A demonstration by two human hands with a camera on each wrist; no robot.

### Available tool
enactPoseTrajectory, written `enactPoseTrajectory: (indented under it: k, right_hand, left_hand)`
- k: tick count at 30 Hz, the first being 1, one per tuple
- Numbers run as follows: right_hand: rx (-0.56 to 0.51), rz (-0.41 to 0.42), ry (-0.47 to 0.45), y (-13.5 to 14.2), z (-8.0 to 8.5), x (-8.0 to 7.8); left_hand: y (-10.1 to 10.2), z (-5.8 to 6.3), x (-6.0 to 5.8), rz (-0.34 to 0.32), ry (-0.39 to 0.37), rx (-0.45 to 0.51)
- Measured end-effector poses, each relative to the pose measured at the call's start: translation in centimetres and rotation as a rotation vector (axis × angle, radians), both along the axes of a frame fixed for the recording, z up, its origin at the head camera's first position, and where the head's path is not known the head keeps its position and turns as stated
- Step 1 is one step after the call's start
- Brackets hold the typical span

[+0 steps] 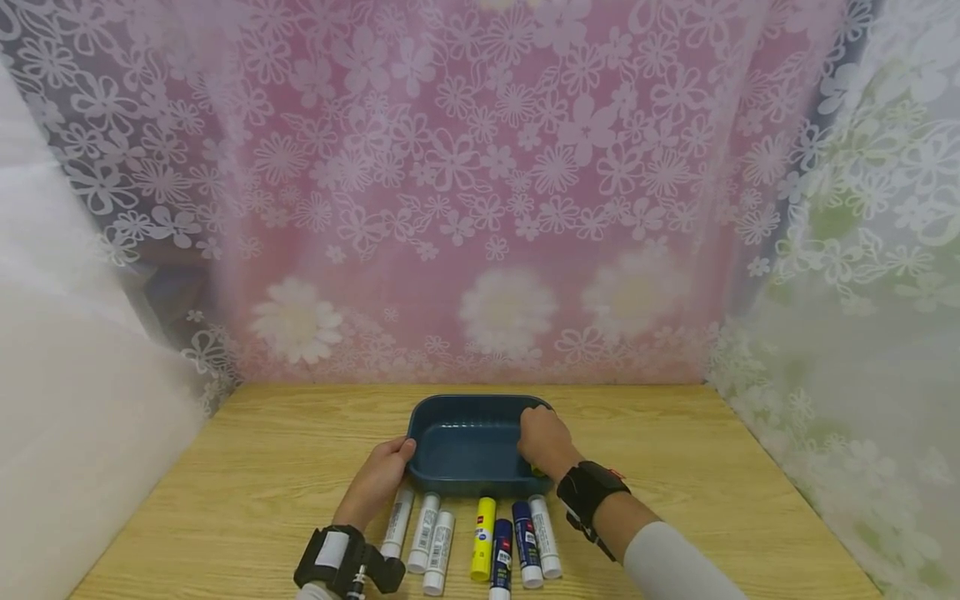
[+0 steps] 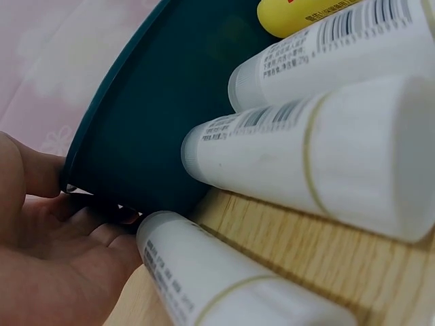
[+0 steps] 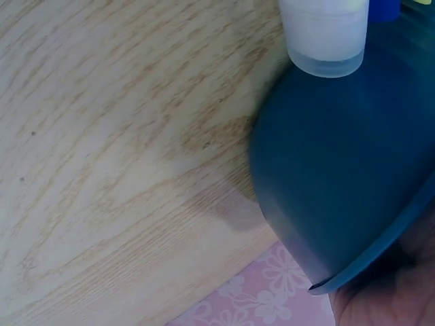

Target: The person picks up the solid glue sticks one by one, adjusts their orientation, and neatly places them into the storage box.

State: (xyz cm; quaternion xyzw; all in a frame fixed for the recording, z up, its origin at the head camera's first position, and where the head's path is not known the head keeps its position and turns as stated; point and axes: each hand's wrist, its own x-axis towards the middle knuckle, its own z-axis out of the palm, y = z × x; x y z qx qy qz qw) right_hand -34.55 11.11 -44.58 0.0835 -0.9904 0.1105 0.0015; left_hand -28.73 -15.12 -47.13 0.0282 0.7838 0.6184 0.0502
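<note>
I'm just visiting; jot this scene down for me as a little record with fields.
Container: dark teal, rounded-rectangular glossy dish
Left hand: grips the dish's left rim
Right hand: inside the dish's right end, over a mostly hidden yellow item; grip unclear
Tubes nearest the person: four white cylindrical tubes, one yellow cylindrical tube, two dark-blue-and-white cylindrical tubes
Surface: pale wood-grain tabletop
Backdrop: pink sheet with white flowers

"What am I seeing remotely before the dark-teal rounded rectangular tray [image 1: 465, 458]?"

"On the wood-grain table [image 1: 300, 442], three white cylindrical tubes [image 1: 423, 533] are lying left; a yellow cylindrical tube [image 1: 482, 542], two dark-blue cylindrical tubes [image 1: 502, 554] and a fourth white tube [image 1: 545, 537] are following rightward."

"Hands?"

"I'm seeing the left hand [image 1: 377, 479] at its left end, the right hand [image 1: 547, 442] at its right."
</note>
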Motion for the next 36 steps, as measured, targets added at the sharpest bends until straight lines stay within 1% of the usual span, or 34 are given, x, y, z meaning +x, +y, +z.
enactPoseTrajectory:
  k: [6,14,23,26,30,36]
  right_hand:
    - [0.002,-0.01,-0.015,-0.3,0.1,0.0]
    - [0.025,-0.013,0.022,-0.4,-0.2,0.1]
    - [0.069,0.004,0.115,-0.5,0.2,0.9]
    - [0.08,0.009,0.128,-0.7,0.3,1.0]
    - [0.092,0.004,0.117,-0.8,0.1,0.7]
    - [0.094,-0.009,0.102,-0.7,-0.2,0.2]
  left_hand:
    - [-0.1,-0.1,0.0,0.007,0.003,-0.004]
    - [0.0,0.1,0.0,0.023,-0.002,-0.017]
    - [0.2,0.2,0.1,0.032,0.011,-0.035]
    - [0.2,0.2,0.1,0.042,0.006,-0.041]
    - [0.3,0.2,0.1,0.053,0.007,-0.052]
    - [0.3,0.3,0.1,0.051,0.018,-0.06]
